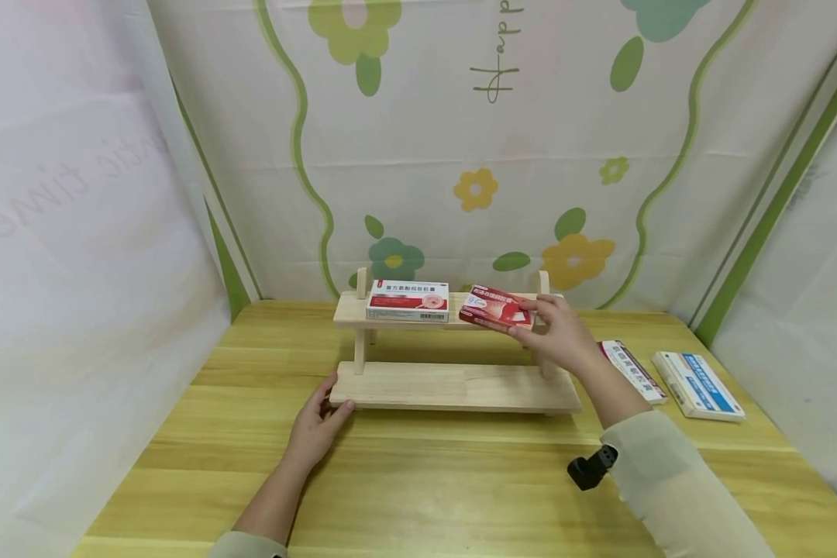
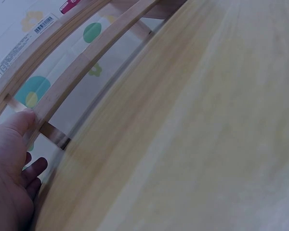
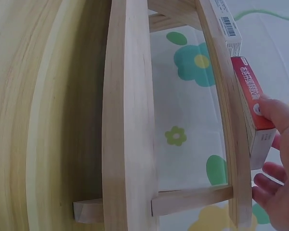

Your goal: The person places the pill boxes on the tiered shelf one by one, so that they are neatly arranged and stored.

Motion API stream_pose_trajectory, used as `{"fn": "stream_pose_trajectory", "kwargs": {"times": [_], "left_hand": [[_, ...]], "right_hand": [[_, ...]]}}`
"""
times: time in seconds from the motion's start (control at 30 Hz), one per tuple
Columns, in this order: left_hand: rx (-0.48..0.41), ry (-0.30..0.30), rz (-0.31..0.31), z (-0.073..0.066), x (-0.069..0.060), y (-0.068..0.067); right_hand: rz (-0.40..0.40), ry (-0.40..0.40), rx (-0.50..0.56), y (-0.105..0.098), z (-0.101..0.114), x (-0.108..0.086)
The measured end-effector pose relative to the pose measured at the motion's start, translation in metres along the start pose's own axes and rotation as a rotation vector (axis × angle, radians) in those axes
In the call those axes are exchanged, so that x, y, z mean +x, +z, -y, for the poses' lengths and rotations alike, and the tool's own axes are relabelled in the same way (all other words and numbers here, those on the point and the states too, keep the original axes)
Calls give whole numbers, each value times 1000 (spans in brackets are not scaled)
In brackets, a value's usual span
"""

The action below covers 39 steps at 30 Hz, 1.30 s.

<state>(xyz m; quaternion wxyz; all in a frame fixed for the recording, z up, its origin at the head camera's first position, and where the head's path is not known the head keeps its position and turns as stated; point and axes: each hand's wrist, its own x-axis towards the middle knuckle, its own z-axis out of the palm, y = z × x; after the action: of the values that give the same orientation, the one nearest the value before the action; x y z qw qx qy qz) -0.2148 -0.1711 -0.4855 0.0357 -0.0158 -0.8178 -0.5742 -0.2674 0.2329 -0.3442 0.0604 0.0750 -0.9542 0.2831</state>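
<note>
A two-tier wooden shelf (image 1: 453,386) stands on the table. My left hand (image 1: 314,426) grips the left end of its lower board, the thumb at the front edge; the left wrist view shows the thumb (image 2: 23,120) on the wood. My right hand (image 1: 561,333) pinches a red medicine box (image 1: 495,308) by its right end, at the right part of the upper board. The box is slightly slanted. In the right wrist view the red box (image 3: 253,96) meets the upper board. A white-and-red medicine box (image 1: 408,301) lies on the upper board's left part.
Two more medicine boxes lie on the table to the right: a white-and-red one (image 1: 632,372), partly behind the right forearm, and a white-and-blue one (image 1: 699,385). Flower-printed cloth (image 1: 404,155) hangs behind and on both sides of the wooden table (image 1: 418,488).
</note>
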Motion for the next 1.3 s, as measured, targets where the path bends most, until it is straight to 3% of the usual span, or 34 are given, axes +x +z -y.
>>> {"fn": "stream_pose_trajectory", "kwargs": {"times": [0.57,1.3], "left_hand": [[8,-10,7,0,-1,0],[19,-9,0,-4,-3,0]], "right_hand": [[-45,3,28,2,-6,2],[-34,26,91,2,-8,2]]}}
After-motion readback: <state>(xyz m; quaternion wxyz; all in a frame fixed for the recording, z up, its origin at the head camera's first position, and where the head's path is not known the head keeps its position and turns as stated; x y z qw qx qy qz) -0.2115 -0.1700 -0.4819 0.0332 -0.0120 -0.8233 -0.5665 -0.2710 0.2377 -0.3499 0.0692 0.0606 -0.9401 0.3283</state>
